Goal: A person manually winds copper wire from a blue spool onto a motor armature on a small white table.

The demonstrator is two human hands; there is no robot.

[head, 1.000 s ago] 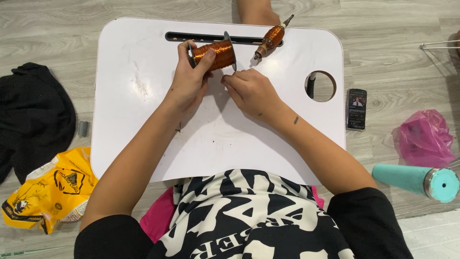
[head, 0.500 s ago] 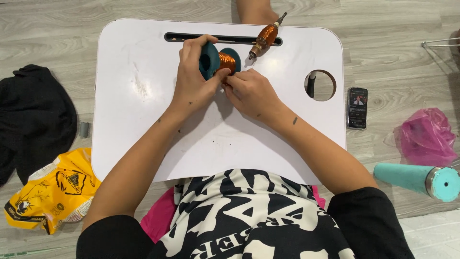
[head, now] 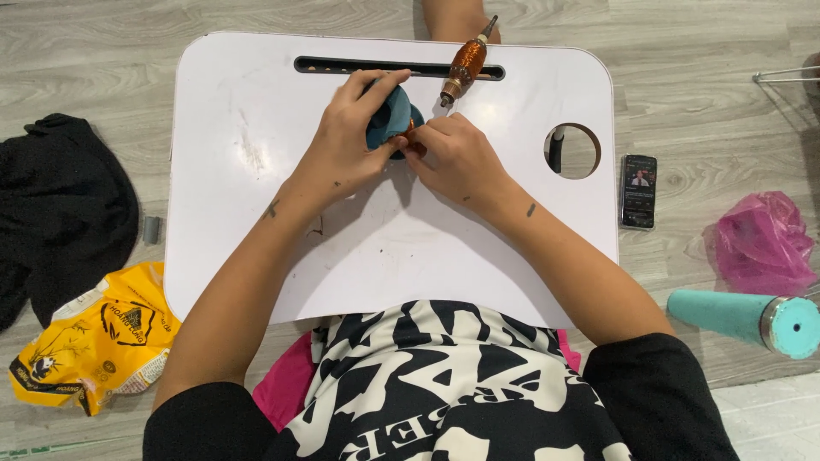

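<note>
A: Biggest thing first: white lap desk on grey wood-plank floor. Everything else is placed off the desk.

B: Hands?

A: Left hand is closed around a teal spool, near the desk's far edge, just below the long slot. Right hand is pinched tight at the spool's right side, fingertips on a bit of copper-coloured winding. Exactly what the pinch holds is too small to tell.

B: Advice for the step?

A: My read: keep the left grip firm so the spool can't roll, keep the pinch close to the core, work over the desk so nothing drops.

B: Other items?

A: Copper-wound tool lies across the slot, just right of the spool, untouched. Round cutout at the desk's right. Left of the desk: black cloth, yellow bag. Right of it: pink bag, teal bottle on its side, phone just beside the edge.
</note>
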